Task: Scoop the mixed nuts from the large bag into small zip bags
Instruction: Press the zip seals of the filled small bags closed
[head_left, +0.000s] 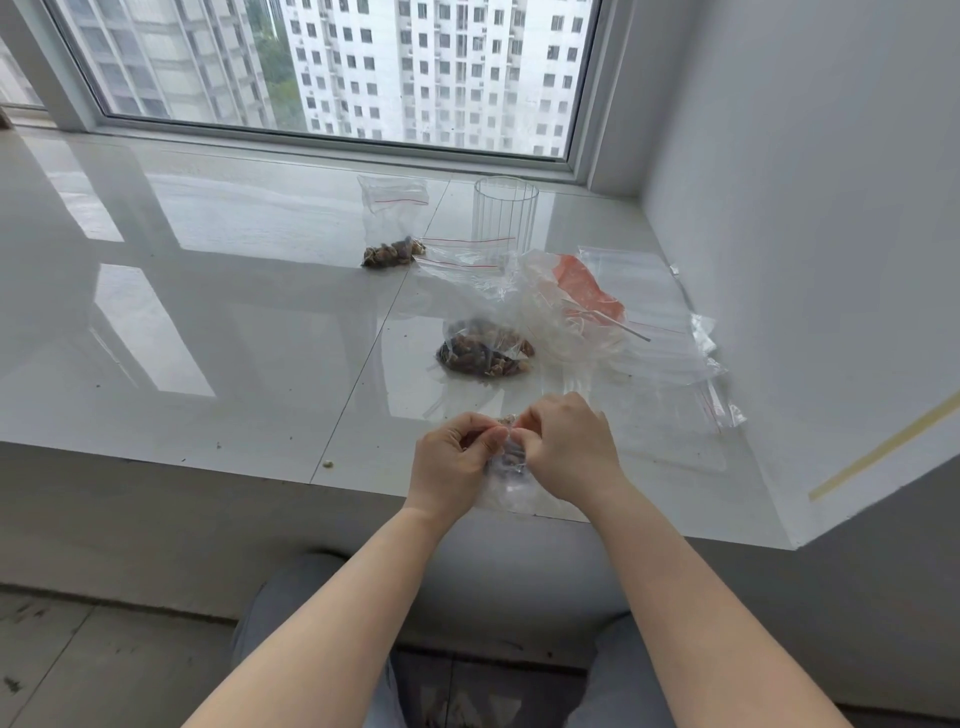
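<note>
At the front edge of the white sill, my left hand (453, 460) and my right hand (563, 444) both pinch a small clear zip bag (506, 478) with some nuts in it. The bag hangs down between my fingers. Beyond my hands lies a clear bag of mixed nuts (485, 351) with its top open and crumpled. Farther back stands another small zip bag (392, 228) with nuts at its bottom and a red zip line. A crumpled large bag with an orange label (582, 291) lies to the right.
A clear ribbed plastic cup (505, 213) stands near the window. Several empty zip bags (670, 332) lie flat at the right by the wall. One loose nut (327, 463) sits near the sill's front edge. My knees are below the sill.
</note>
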